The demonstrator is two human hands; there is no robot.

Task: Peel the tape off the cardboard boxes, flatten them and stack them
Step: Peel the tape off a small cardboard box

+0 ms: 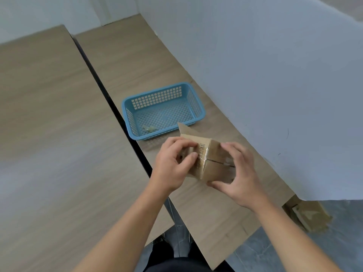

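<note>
Two hands are gripping one small cardboard box (213, 169) over the wooden table (121, 61), just in front of a blue lattice plastic basket (157, 99). The left hand (172, 163) is curling round the printed face, thumb pressing beside the glossy clear tape (205, 160). The right hand (240, 177) is clasping the right end. The board is likely light, stiff and dentable, so the tape's end seems the place to pinch.

Soft, even, cool light fills the room and gives the white wall (275, 75) a bluish cast. Only faint shadows sit under the blue basket (123, 108) and the cardboard box (214, 154). The wide lens bows straight edges, and the left table (49, 134) looks smeared toward the frame's edge.
</note>
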